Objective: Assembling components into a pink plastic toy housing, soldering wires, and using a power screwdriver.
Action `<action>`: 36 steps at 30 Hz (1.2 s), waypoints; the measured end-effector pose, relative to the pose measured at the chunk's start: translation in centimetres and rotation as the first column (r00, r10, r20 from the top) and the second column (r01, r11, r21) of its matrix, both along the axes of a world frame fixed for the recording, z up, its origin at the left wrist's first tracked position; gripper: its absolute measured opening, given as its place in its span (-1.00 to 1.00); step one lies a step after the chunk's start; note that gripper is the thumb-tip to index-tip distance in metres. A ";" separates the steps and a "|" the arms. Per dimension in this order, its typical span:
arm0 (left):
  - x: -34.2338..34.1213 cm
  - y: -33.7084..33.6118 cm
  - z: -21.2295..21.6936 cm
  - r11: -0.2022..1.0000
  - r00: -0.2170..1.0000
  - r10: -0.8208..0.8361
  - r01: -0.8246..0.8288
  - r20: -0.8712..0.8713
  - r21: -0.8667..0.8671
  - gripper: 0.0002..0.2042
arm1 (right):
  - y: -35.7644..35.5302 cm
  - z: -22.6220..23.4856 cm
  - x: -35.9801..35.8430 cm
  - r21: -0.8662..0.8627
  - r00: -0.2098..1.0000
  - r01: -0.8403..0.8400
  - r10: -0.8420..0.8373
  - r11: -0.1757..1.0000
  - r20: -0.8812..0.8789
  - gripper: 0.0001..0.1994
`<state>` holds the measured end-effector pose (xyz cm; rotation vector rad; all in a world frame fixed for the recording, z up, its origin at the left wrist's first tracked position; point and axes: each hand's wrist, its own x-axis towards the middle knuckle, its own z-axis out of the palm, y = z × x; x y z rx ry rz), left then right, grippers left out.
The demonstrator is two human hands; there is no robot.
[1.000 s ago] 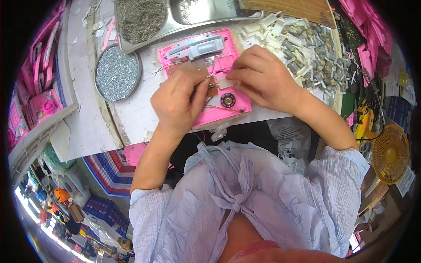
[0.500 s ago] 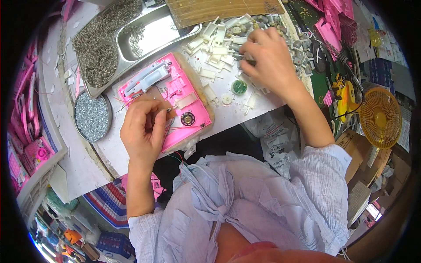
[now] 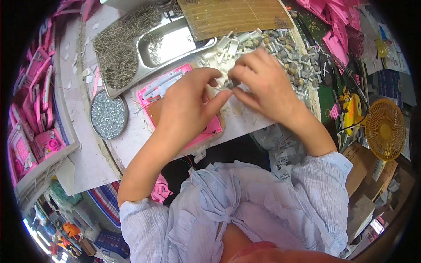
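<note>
My right hand (image 3: 265,85) pinches a small grey part (image 3: 232,83) between thumb and fingers, above the table's near edge. My left hand (image 3: 188,98) reaches over a pink plastic toy shell (image 3: 149,105), its fingers curled and its thumb tip close against the grey part. Whatever lies between the left fingers is too small and blurred to make out. A long light-grey plastic piece (image 3: 164,84) shows inside the shell; my left hand and forearm hide much of the rest. Beyond the hands lies a heap of white plastic parts (image 3: 228,48) and similar grey parts (image 3: 298,65).
A round dish of small silvery pieces (image 3: 108,116) stands left of the shell. Behind it is a metal tray (image 3: 131,83) with many tiny metal parts. A brown board (image 3: 237,17) lies at the back. Pink shells fill a crate (image 3: 57,160) at left; a yellow fan (image 3: 385,129) stands right.
My right hand has drawn back from the heap toward the middle, now with a small grey part. My left hand has risen from the shell to meet it. The view has shifted slightly.
</note>
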<state>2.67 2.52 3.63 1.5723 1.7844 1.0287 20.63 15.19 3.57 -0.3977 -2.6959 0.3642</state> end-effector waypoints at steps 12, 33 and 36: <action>0.1 2.8 -0.8 0.977 0.624 -0.042 0.188 0.780 -0.098 -0.89 | -3.5 -2.0 0.9 -0.909 0.842 -0.088 -0.457 0.407 -0.286 -0.63; -3.9 29.8 -0.4 0.951 0.460 -0.294 0.058 -0.838 -0.302 -0.73 | -0.8 -1.8 6.0 -0.936 0.819 -0.105 -0.505 0.336 -0.274 -0.58; -3.8 29.9 -0.2 0.949 0.394 -0.311 0.080 -0.865 -0.305 -0.72 | -0.9 -1.9 6.6 -0.948 0.831 -0.074 -0.506 0.310 -0.230 -0.58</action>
